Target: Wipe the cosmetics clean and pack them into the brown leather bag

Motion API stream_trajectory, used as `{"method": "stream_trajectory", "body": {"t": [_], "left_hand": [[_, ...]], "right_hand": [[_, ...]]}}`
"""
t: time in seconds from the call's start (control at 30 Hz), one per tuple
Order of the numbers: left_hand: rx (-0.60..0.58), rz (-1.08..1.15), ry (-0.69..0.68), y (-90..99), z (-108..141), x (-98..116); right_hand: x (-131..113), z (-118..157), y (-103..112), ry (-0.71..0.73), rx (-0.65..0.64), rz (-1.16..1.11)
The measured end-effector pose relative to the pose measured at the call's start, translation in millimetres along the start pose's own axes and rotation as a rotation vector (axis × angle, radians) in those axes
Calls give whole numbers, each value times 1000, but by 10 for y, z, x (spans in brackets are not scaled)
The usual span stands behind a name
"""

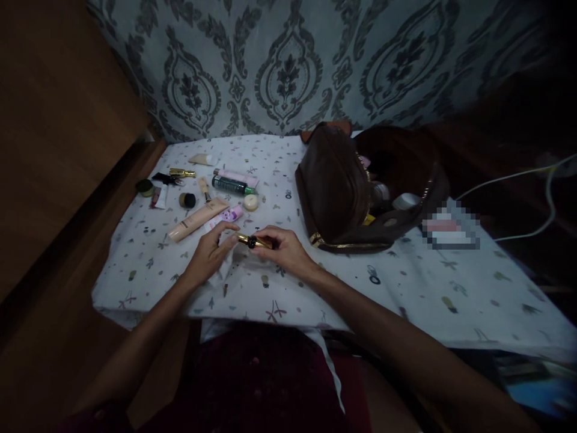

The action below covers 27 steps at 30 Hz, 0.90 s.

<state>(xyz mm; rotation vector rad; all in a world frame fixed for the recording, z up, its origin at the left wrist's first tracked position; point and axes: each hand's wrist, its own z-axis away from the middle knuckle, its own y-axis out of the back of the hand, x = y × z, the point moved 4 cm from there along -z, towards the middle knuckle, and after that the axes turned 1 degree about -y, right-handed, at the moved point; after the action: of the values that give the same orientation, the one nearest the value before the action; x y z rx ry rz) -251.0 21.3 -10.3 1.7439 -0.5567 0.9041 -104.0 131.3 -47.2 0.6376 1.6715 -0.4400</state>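
Above the front of the table, both hands meet on a slim gold cosmetic tube with a black middle [252, 242]. Its kind, perhaps a lipstick, is too small to confirm. My left hand [211, 249] pinches the left end between thumb and fingertips. Around the right end, the fingers of my right hand [286, 248] are closed. Just beyond my left hand lie a beige squeeze tube [198, 220] and a pink-and-purple tube [229, 215]. A small round cream jar [250, 202] sits past the fingers.
An unzipped brown bag [336, 186] stands right of my hands with items inside. A dark green bottle [229, 185], another gold tube [183, 172], a black-capped jar [187, 199] and several cosmetics lie at the left. A white cable [518, 183] crosses at the right.
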Motion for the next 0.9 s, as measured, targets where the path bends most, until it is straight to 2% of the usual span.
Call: {"method": "stream_trajectory", "body": {"t": [0.17,0.4,0.53,0.73,0.9], "left_hand": [[-83,-15,-142,34,43,103],[-33,-71,6,-36,17,37],[-35,-46,17,-39,15,15],[-61,30,-90,15,12,55],[-44,-22,34,-6,4,-35]], "right_hand": [[5,3,10,74,7,79],[-40,24,3,120,-15,187],[-56,33,2,110,-28,215],[-38,22,24,85,16,175],[-56,23,17,80,14,182]]}}
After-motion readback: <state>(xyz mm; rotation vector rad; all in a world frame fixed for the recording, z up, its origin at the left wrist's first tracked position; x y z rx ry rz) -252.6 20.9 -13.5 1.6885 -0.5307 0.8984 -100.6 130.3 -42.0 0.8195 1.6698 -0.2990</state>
